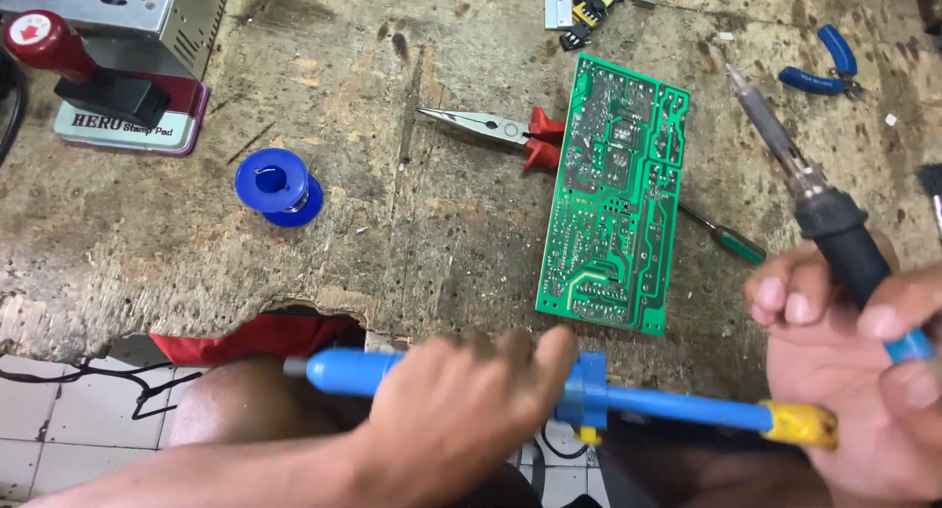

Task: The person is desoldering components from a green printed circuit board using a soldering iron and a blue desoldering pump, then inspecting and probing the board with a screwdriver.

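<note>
Green circuit board (613,199) with pale silvery traces, blue desoldering pump (549,390) with yellow end, red-handled pliers (505,132), blue solder spool (278,186), black-and-blue soldering iron (824,213), blue-handled cutters (822,66), green-handled screwdriver (731,239), worn brown wooden bench (392,243)

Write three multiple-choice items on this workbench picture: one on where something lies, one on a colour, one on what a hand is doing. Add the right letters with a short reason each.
1. Where do the needle-nose pliers lie?
A. left of the green circuit board
B. on top of the metal box
C. on the tiled floor

2. What colour is the solder spool?
A. red
B. blue
C. yellow

3. What is the left hand doing?
A. resting flat on the bench
B. pressing on the board
C. gripping the blue desoldering pump

Answers:
1 A: the pliers' red handles reach the board's left edge, jaws pointing away from it.
2 B: the spool's flanges are blue.
3 C: the fingers wrap around the pump's barrel, while the right hand meets its yellow end and also holds the soldering iron.
</note>
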